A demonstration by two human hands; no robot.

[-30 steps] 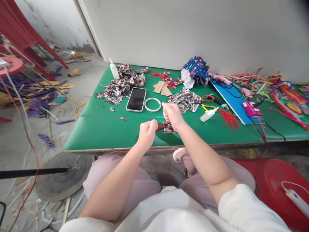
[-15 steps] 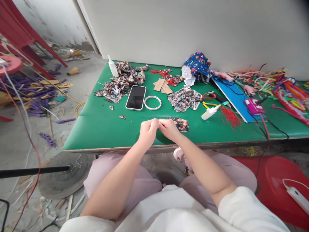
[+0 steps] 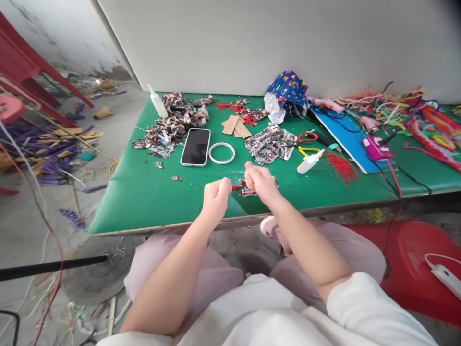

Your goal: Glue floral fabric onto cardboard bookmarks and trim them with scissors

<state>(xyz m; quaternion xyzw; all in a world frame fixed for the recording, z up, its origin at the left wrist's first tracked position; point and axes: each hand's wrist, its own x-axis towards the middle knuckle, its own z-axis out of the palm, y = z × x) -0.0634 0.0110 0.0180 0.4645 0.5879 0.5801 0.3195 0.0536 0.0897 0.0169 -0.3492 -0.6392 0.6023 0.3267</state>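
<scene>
My left hand [image 3: 216, 196] is closed in a fist-like pinch above the green table. To its right and slightly higher, my right hand [image 3: 260, 181] is closed too, with a gap between them. What either one holds, if anything, is too small or hidden to make out. A small dark floral fabric piece [image 3: 248, 190] lies on the table under and behind my right hand. A short red cord [image 3: 236, 188] runs from its left end toward my left fingers; whether they touch it I cannot tell.
Beyond my hands lie a phone [image 3: 195, 148], a white ring [image 3: 222, 161], cardboard pieces [image 3: 236, 126], floral cloth [image 3: 268, 144] and a glue bottle [image 3: 310, 162]. Red-handled scissors [image 3: 307, 137] and red threads [image 3: 342, 168] are at right. A fabric heap [image 3: 169, 125] sits at left.
My hands have moved from touching each other to being apart, the right one going right and up. The red cord beside the floral fabric piece now shows. The view has shifted slightly.
</scene>
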